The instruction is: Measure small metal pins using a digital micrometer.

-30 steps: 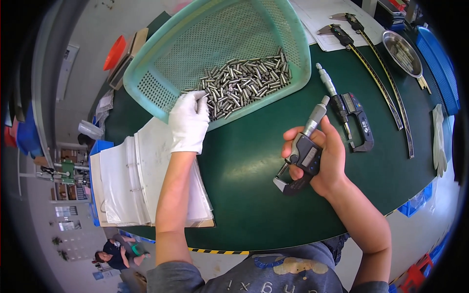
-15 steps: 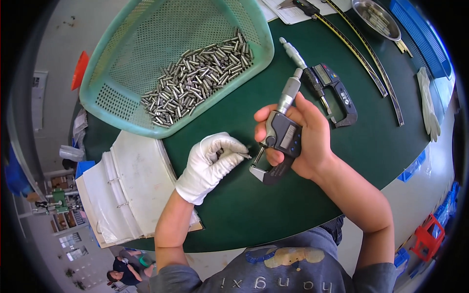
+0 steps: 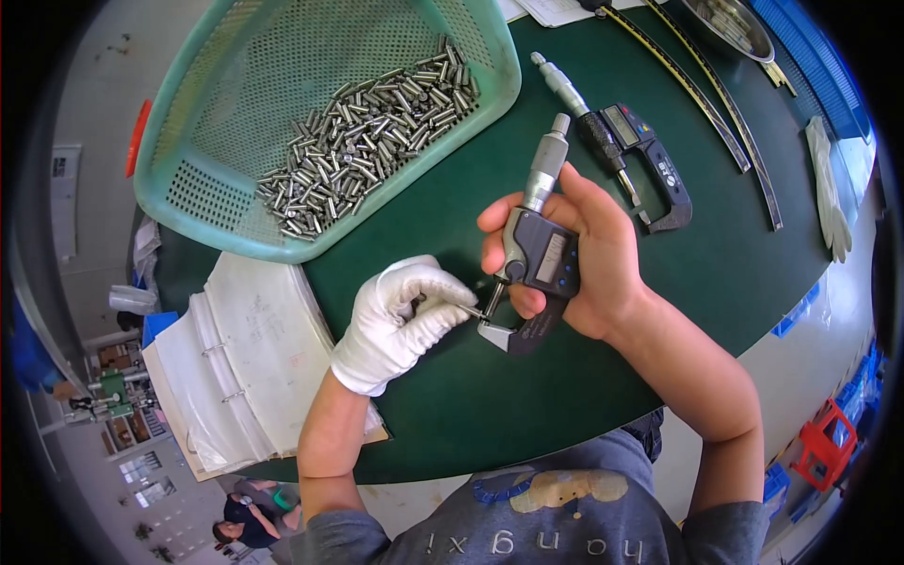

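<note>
My left hand (image 3: 391,330), in a white glove, pinches a small metal pin (image 3: 468,309) between thumb and fingertips. The pin's tip is at the measuring gap of a digital micrometer (image 3: 543,250); whether both faces touch it is too small to tell. Bare, my right hand (image 3: 603,259) wraps round the micrometer, its display facing up and its frame pointing toward me. Beyond my hands, several similar pins (image 3: 367,141) lie heaped in a green plastic basket (image 3: 414,155). A second digital micrometer (image 3: 626,132) rests on the table to the right of the first.
An open ring binder (image 3: 268,348) lies left of my gloved hand on the green table (image 3: 508,414). Two curved strips (image 3: 687,80), a metal bowl (image 3: 730,33), a blue basket (image 3: 819,56) and a white glove (image 3: 827,188) are at the right. Another person (image 3: 250,520) is at lower left.
My left hand has brought the pin's tip to the micrometer's gap, where before it was just left of it. The view has shifted slightly; my right hand keeps its grip.
</note>
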A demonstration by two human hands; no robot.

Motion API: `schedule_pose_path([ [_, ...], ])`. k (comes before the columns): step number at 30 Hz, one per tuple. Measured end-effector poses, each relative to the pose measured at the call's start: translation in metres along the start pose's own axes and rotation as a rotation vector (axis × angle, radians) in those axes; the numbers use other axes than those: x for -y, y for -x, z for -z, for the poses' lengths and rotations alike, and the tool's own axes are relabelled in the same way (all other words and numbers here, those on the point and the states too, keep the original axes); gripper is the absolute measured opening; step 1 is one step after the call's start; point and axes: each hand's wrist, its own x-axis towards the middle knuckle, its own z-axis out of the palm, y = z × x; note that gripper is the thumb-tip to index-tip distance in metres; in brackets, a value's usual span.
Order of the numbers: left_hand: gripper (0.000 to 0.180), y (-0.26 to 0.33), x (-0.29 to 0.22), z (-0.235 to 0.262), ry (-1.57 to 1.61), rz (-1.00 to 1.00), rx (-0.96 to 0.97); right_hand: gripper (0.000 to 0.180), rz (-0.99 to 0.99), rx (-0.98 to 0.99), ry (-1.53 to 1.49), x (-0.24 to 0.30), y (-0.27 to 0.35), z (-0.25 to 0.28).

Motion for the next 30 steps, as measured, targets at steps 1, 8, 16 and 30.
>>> schedule_pose_path([
  [1,0.007,0.0006,-0.001,0.0013,-0.043,-0.012,0.007,0.06,0.0,-0.002,-0.002,-0.0003,-0.0004,-0.0002],
  [8,0.008,0.001,-0.0017,0.0024,-0.059,0.002,0.04,0.061,0.022,-0.001,0.023,-0.0021,-0.0007,-0.0014],
  [16,0.009,0.0014,-0.0103,0.006,-0.093,0.09,0.119,0.062,0.038,0.023,0.123,-0.0035,0.0004,-0.0033],
  [30,0.011,0.0054,-0.0072,0.0028,-0.055,0.106,0.166,0.064,0.035,-0.014,0.238,-0.0059,-0.0004,-0.0063],
])
